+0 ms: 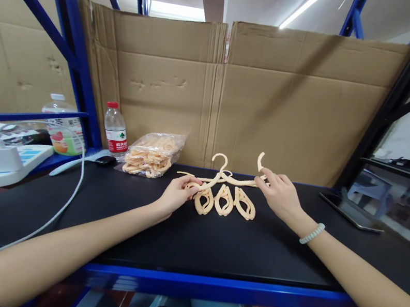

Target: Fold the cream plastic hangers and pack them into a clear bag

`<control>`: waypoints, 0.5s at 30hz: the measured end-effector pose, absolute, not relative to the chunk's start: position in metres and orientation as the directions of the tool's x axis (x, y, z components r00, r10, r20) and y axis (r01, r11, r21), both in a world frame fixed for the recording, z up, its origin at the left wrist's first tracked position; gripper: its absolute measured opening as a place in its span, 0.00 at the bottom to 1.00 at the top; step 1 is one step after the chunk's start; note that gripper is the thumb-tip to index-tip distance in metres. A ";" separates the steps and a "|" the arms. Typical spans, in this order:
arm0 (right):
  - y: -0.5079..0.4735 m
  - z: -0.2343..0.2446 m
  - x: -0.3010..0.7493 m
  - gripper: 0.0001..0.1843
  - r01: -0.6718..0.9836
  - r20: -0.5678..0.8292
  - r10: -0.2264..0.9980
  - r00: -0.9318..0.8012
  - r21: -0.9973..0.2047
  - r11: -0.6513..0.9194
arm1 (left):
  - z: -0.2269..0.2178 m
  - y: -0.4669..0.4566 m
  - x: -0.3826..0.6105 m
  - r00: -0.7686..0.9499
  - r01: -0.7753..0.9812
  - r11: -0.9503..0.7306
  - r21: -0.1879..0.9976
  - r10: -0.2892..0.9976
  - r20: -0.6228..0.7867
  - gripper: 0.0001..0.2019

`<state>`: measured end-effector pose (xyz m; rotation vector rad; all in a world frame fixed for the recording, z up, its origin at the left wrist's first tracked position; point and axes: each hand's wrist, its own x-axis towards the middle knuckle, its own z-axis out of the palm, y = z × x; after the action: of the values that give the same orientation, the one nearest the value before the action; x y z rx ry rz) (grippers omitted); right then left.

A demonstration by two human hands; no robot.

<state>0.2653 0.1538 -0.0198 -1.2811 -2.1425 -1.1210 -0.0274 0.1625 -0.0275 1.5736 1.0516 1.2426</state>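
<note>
My left hand (178, 193) is closed, its fingers pinching one arm of a beige folding clothes hanger (220, 162), whose hook points up. Behind it lies another unfolded hanger (237, 182) with its arms spread; the overlap hides how they touch. My right hand (280, 195) is closed on a second beige hanger piece, a curved hook (260, 161) rising above the fingers; the rest of it is mostly covered. Between my hands, three folded beige hangers (224, 201) lie in a row on the black tabletop (212, 249).
To the left are a clear plastic bag (153, 154) of folded hangers, a red-capped water bottle (116, 128), a white power strip (2, 167) and a white cable (75, 189). A phone (350, 212) lies at right. Cardboard panels (294, 111) close off the back.
</note>
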 end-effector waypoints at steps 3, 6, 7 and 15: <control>0.157 -0.027 0.266 0.19 0.862 0.681 0.539 -0.497 0.315 0.397 | -0.028 0.163 -0.028 0.143 0.126 -0.293 0.948 0.951 0.275 0.11; 0.159 -0.034 0.264 0.23 0.825 0.701 0.530 -0.478 0.150 0.545 | -0.027 0.163 -0.028 0.148 0.134 -0.299 0.945 0.949 0.280 0.11; 0.159 -0.035 0.263 0.22 0.803 0.712 0.524 -0.467 0.093 0.589 | -0.027 0.162 -0.028 0.149 0.132 -0.299 0.945 0.949 0.279 0.11; 0.164 -0.033 0.259 0.10 0.504 0.686 0.702 -0.191 -0.545 0.670 | -0.025 0.159 -0.028 0.108 0.056 -0.265 0.963 0.960 0.258 0.19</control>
<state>0.2592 0.1641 -0.0326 -0.9537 -1.8517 0.2400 -0.0282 0.1591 -0.0246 1.5009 1.0475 1.2900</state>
